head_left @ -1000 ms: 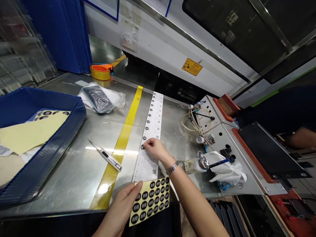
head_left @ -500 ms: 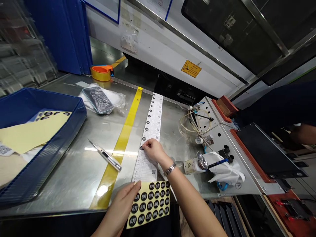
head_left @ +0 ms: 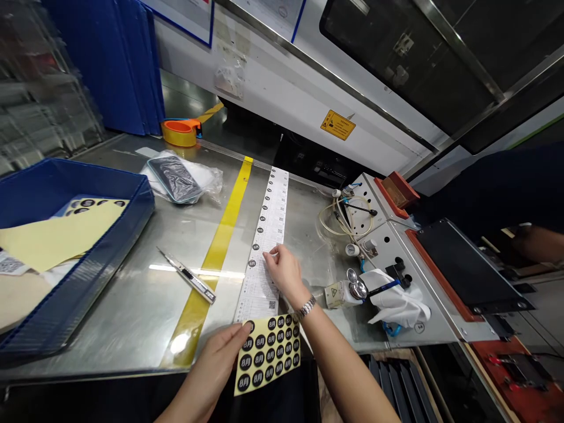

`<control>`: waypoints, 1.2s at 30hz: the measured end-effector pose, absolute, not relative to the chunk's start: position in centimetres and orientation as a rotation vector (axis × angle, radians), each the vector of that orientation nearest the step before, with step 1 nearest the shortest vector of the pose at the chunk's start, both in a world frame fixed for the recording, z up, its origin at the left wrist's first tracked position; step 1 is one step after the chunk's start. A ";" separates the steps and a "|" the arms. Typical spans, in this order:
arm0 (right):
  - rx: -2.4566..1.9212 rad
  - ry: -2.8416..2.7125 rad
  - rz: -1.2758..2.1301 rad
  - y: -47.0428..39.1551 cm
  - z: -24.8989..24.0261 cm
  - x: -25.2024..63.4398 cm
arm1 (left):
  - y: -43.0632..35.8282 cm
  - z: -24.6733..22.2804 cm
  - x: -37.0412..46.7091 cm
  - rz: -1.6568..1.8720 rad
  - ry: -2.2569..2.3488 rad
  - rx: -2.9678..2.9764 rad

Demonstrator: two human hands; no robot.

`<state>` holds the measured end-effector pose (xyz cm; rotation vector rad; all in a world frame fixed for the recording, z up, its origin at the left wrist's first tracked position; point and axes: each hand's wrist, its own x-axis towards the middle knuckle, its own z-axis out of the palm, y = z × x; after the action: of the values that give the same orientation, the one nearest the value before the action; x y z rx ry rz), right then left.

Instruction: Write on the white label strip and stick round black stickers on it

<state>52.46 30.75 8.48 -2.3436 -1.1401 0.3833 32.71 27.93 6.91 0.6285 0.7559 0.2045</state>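
Observation:
My left hand (head_left: 222, 352) is closed on the near left corner of a yellow sticker sheet (head_left: 265, 352), its thumb on top. The sheet carries rows of round black stickers printed "8月", with a gap in the top row. Beyond it lies a long strip of white printed labels (head_left: 258, 291), with a black round sticker along the left side of most labels. Over the strip hovers my right hand (head_left: 286, 273), its fingers loosely bent and slightly apart, with nothing visible in them. Just left of its fingertips a round sticker (head_left: 252, 264) lies on a label.
A utility knife (head_left: 187, 276) lies left of the yellow tape line (head_left: 227, 229). At far left stands a blue bin (head_left: 110, 258) with sheets inside. A bagged flat item (head_left: 178, 177) and tape roll (head_left: 180, 134) sit behind. Bottles, hoses and a fixture (head_left: 379, 252) occupy the right.
My right hand has drawn back to the right from the label strip, uncovering the round sticker there. The sticker sheet in my left hand has shifted slightly up and tilted.

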 end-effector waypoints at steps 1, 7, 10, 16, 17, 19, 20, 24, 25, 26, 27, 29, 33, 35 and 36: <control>-2.301 -1.159 0.388 29.8 9.1 52.0 | 27.9 7.0 32.7 0.210 0.758 0.646; -1.818 -1.304 0.547 22.3 11.4 47.9 | 27.8 6.5 32.9 0.257 0.735 0.676; -1.809 -1.268 0.578 20.6 10.6 46.6 | 27.8 5.9 32.7 0.271 0.722 0.758; -1.874 -1.211 0.608 20.6 9.6 46.1 | 27.8 5.8 32.1 0.277 0.683 0.901; -1.890 -1.215 0.619 20.6 9.7 46.1 | 27.8 5.9 32.0 0.272 0.680 0.900; -1.921 -1.239 0.639 20.5 10.0 46.0 | 27.7 6.0 32.0 0.271 0.675 0.908; -1.937 -1.256 0.647 20.4 10.2 45.9 | 27.7 5.9 32.0 0.274 0.673 0.917; -1.977 -1.300 0.616 20.1 10.3 45.4 | 27.6 5.6 32.1 0.293 0.670 0.940; -1.986 -1.295 0.600 20.1 10.3 45.3 | 27.5 5.4 32.1 0.300 0.666 0.942; -1.995 -1.284 0.592 20.1 10.3 45.2 | 27.5 5.2 32.2 0.306 0.661 0.945; -2.004 -1.268 0.597 20.1 10.2 45.2 | 27.5 5.0 32.2 0.312 0.654 0.950; -2.009 -1.230 0.635 20.2 10.3 45.1 | 27.5 4.7 32.2 0.324 0.638 0.964; -1.987 -1.194 0.632 20.3 10.3 45.1 | 27.5 4.3 32.2 0.343 0.634 0.994; -1.988 -1.205 0.579 20.3 10.1 45.0 | 27.5 4.3 32.3 0.341 0.643 1.004; -1.987 -1.213 0.559 20.2 10.0 45.0 | 27.5 4.4 32.3 0.338 0.648 1.005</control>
<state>44.96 20.20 10.05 -1.9866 -1.2134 0.5585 32.34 27.49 4.36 1.0046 0.6481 0.3380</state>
